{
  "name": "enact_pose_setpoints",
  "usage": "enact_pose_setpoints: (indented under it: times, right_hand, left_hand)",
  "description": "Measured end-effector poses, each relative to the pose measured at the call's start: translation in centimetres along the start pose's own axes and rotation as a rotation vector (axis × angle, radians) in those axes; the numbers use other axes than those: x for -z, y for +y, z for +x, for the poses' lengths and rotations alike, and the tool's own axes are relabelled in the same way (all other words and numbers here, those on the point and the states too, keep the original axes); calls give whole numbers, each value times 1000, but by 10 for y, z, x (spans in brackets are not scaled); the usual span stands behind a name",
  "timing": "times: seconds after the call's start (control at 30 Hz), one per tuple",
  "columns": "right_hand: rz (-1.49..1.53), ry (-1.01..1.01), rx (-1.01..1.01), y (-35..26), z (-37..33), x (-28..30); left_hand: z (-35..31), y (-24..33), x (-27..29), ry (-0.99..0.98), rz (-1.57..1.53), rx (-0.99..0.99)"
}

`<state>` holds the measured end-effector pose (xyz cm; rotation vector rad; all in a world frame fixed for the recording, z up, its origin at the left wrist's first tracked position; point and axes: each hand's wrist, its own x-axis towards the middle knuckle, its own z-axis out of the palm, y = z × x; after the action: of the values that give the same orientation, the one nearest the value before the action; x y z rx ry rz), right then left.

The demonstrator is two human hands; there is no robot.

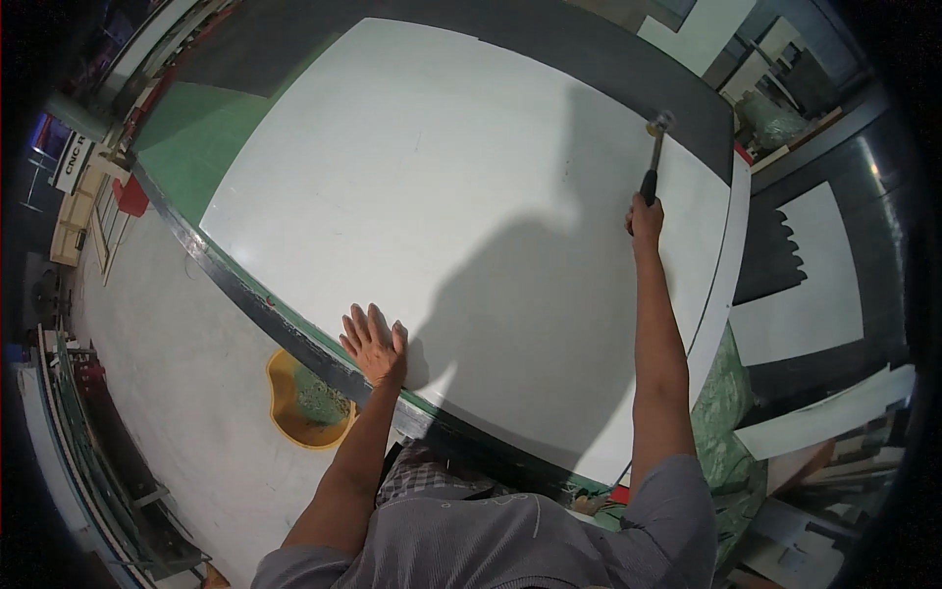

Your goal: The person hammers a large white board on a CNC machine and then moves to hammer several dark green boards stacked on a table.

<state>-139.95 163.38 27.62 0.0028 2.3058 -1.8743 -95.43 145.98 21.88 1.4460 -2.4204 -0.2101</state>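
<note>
A large white sheet [392, 177] lies flat over the table in front of me. My left hand [378, 348] rests on its near left edge, fingers stretched out and holding nothing. Out over the sheet's far right part, my right hand [645, 218] is closed round the black grip of a hammer [655, 157]. The hammer has a thin metal shaft and a small head, partly yellowish, pointing away from me near the sheet's far right edge. Whether the head touches the sheet I cannot tell. My shadow falls across the middle and right of the sheet.
Green [196, 133] and dark grey [677, 93] table surfaces show beyond the sheet. A yellow tub [285, 412] with greenish scraps stands on the floor at the near left. To the right, a notched white panel [824, 294] lies on a dark surface beside green plastic film [726, 393].
</note>
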Motion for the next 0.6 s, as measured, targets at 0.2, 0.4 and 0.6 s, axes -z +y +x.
enact_pose_setpoints:
  times: [0.2, 0.4, 0.6]
  right_hand:
    - [-62, -115, 32, -6, 11, -44]
    - [-238, -151, 19, -1, 3, -70]
    - [-200, -192, 3, 13, -9, -61]
  left_hand:
    - [1, 2, 1, -8, -33, -4]
    - [1, 0, 4, 24, -19, -32]
    - [0, -2, -2, 44, -29, -55]
